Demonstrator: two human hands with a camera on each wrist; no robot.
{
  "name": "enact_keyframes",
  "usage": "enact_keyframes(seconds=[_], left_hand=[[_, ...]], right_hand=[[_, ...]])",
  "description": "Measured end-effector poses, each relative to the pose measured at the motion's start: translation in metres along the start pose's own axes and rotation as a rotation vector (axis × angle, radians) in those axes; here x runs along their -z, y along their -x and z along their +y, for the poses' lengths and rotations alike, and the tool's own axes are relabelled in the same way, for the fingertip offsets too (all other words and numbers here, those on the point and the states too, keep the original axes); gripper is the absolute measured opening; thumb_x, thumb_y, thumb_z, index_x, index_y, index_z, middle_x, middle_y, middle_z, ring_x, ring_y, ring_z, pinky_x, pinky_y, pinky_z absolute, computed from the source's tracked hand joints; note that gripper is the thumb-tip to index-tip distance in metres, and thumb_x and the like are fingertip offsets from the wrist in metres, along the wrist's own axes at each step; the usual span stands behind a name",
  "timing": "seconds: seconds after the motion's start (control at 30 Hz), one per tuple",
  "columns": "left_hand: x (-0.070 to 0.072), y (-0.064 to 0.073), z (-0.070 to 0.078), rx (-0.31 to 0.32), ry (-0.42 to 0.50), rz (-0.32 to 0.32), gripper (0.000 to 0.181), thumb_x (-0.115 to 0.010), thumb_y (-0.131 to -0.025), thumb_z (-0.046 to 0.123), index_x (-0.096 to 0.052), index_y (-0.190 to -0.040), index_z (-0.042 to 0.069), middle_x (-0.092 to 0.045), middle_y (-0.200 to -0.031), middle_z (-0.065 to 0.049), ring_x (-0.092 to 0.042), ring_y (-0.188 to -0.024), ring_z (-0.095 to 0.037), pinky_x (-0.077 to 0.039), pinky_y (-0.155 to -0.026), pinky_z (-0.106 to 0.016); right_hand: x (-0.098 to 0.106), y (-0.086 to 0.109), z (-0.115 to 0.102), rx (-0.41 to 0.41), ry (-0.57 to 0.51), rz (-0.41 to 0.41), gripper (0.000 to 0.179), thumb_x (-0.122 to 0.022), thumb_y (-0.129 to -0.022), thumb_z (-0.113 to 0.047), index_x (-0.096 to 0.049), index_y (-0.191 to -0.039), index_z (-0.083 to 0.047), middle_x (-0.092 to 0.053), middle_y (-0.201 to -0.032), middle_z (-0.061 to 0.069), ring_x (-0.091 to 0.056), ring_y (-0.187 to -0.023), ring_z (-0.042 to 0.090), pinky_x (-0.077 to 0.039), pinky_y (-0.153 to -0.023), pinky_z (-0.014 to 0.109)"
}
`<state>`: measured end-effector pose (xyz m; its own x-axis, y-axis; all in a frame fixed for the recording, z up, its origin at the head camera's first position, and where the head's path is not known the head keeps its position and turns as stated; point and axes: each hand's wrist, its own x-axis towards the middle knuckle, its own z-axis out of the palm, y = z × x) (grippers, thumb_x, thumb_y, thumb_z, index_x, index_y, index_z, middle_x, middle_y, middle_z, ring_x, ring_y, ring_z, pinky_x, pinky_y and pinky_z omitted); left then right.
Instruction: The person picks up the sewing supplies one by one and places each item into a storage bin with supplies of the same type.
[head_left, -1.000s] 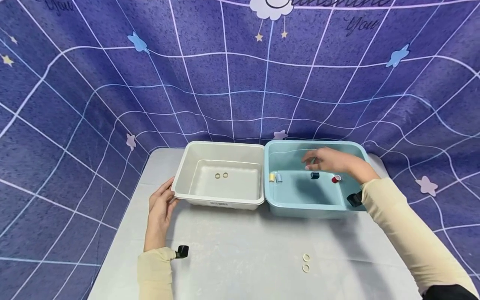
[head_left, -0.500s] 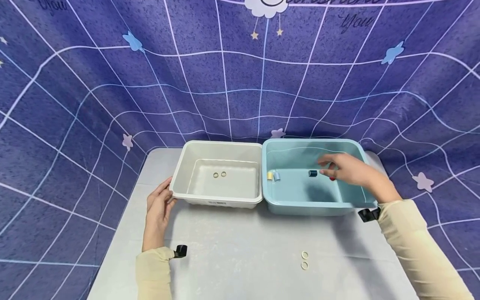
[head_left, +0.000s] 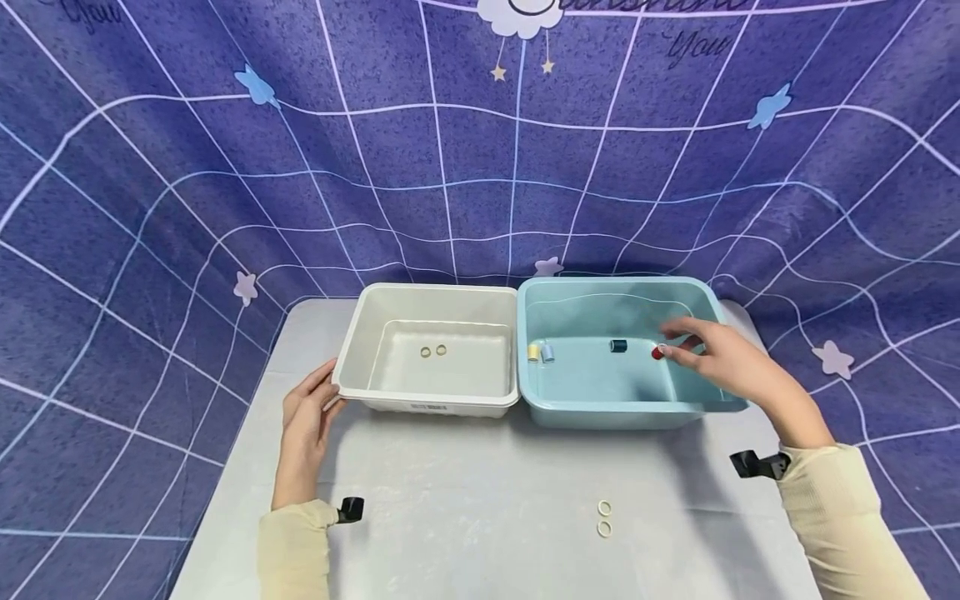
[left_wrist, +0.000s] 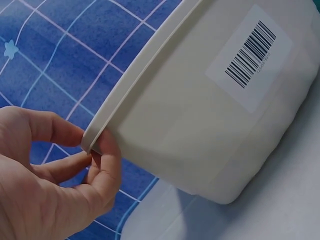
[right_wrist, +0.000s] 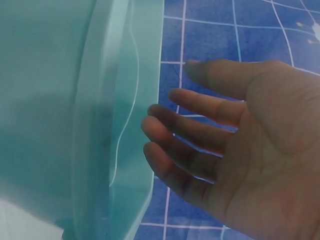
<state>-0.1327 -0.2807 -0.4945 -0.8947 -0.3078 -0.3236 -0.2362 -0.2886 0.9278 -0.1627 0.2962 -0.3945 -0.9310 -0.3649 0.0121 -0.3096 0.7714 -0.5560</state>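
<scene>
Spools point(head_left: 618, 346) and gold rings point(head_left: 441, 355) binned; pale rings point(head_left: 604, 515) apparently remain, toward the tabletop point(head_left: 465, 500)'s near edge! Left hand point(head_left: 304, 421) pinches the white bin point(head_left: 427, 397); right hand point(head_left: 720, 360) loose, empty.

I see a white tub point(head_left: 450, 399) with a barcode sticker point(left_wrist: 250, 55) right beside a blue tub point(head_left: 577, 407). In the blue one, a yellow spool point(head_left: 533, 353) and a pale blue spool point(head_left: 547, 354) sit close together at the left. A dark spool point(head_left: 618, 346) lies on its side, near a partly hidden red spool point(head_left: 657, 353).
</scene>
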Motion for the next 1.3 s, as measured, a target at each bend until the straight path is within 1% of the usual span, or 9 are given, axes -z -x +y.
enact_keyframes(seconds=[0.2, 0.47, 0.67, 0.77, 0.87, 0.93, 1.0, 1.2, 1.3], left_hand=[[-0.003, 0.007, -0.001, -0.067, -0.193, 0.075, 0.048, -0.055, -0.102, 0.000, -0.056, -0.150, 0.005, -0.065, -0.125, 0.002, -0.067, -0.099, -0.001, -0.060, -0.080, -0.013], [-0.010, 0.019, -0.011, -0.312, -0.539, 0.188, 0.042, -0.058, -0.100, 0.004, -0.063, -0.141, 0.001, -0.064, -0.125, -0.019, -0.059, -0.084, 0.003, -0.057, -0.067, -0.007], [-0.015, 0.035, -0.018, -0.508, -0.778, 0.315, 0.042, -0.065, -0.096, 0.002, -0.066, -0.138, 0.001, -0.065, -0.126, -0.021, -0.061, -0.092, -0.021, -0.042, -0.074, -0.017], [-0.019, 0.042, -0.025, -0.593, -0.797, 0.379, 0.042, -0.067, -0.092, -0.002, -0.068, -0.134, 0.001, -0.065, -0.123, -0.020, -0.061, -0.089, -0.020, -0.038, -0.073, -0.017], [-0.025, 0.048, -0.034, -0.655, -0.769, 0.411, 0.038, -0.068, -0.091, -0.005, -0.071, -0.129, 0.002, -0.066, -0.119, -0.018, -0.057, -0.084, -0.010, -0.038, -0.068, -0.008], [-0.029, 0.051, -0.041, -0.684, -0.736, 0.415, 0.036, -0.067, -0.091, -0.007, -0.072, -0.125, 0.003, -0.066, -0.116, -0.017, -0.054, -0.084, -0.005, -0.038, -0.066, -0.003], [-0.034, 0.054, -0.048, -0.707, -0.707, 0.407, 0.035, -0.066, -0.090, -0.009, -0.074, -0.122, 0.003, -0.066, -0.113, -0.016, -0.054, -0.084, -0.003, -0.039, -0.066, -0.002], [-0.049, 0.064, -0.065, -0.731, -0.729, 0.320, 0.035, -0.066, -0.090, -0.011, -0.074, -0.119, 0.006, -0.066, -0.112, -0.014, -0.058, -0.087, -0.008, -0.044, -0.068, -0.008], [-0.056, 0.069, -0.074, -0.788, -0.713, 0.262, 0.035, -0.064, -0.090, -0.014, -0.074, -0.118, 0.005, -0.065, -0.112, -0.014, -0.058, -0.087, -0.010, -0.044, -0.068, -0.012]], right_hand=[[0.001, 0.018, 0.003, -0.072, 0.030, 0.069, 0.036, -0.067, -0.103, -0.018, -0.064, -0.133, 0.001, -0.070, -0.126, 0.024, -0.071, -0.103, 0.037, -0.057, -0.073, 0.027], [0.002, 0.043, 0.013, -0.160, 0.061, 0.219, 0.039, -0.067, -0.102, -0.021, -0.063, -0.136, -0.002, -0.069, -0.124, 0.029, -0.073, -0.095, 0.047, -0.055, -0.067, 0.033], [-0.009, 0.058, 0.022, -0.255, 0.032, 0.394, 0.045, -0.068, -0.100, -0.016, -0.058, -0.140, 0.002, -0.060, -0.133, 0.034, -0.068, -0.103, 0.054, -0.059, -0.072, 0.040], [-0.015, 0.064, 0.027, -0.307, 0.001, 0.454, 0.047, -0.067, -0.100, -0.014, -0.056, -0.141, 0.005, -0.058, -0.136, 0.035, -0.065, -0.110, 0.055, -0.060, -0.079, 0.049], [-0.019, 0.069, 0.033, -0.336, -0.015, 0.460, 0.049, -0.065, -0.100, -0.013, -0.053, -0.143, 0.008, -0.059, -0.137, 0.036, -0.063, -0.113, 0.054, -0.059, -0.076, 0.027], [-0.021, 0.072, 0.036, -0.351, -0.021, 0.446, 0.050, -0.064, -0.101, -0.015, -0.052, -0.144, 0.008, -0.060, -0.137, 0.035, -0.063, -0.115, 0.054, -0.048, -0.069, 0.010], [-0.023, 0.074, 0.040, -0.372, -0.041, 0.428, 0.050, -0.062, -0.102, -0.017, -0.051, -0.145, 0.008, -0.061, -0.138, 0.035, -0.063, -0.116, 0.054, -0.036, -0.066, 0.001], [-0.033, 0.076, 0.047, -0.446, -0.184, 0.396, 0.054, -0.059, -0.105, -0.021, -0.047, -0.149, 0.008, -0.055, -0.141, 0.040, -0.065, -0.115, 0.051, -0.045, -0.062, 0.001], [-0.039, 0.077, 0.050, -0.459, -0.263, 0.398, 0.055, -0.058, -0.106, -0.019, -0.044, -0.150, 0.010, -0.053, -0.141, 0.043, -0.070, -0.096, 0.011, -0.051, -0.063, 0.003]])
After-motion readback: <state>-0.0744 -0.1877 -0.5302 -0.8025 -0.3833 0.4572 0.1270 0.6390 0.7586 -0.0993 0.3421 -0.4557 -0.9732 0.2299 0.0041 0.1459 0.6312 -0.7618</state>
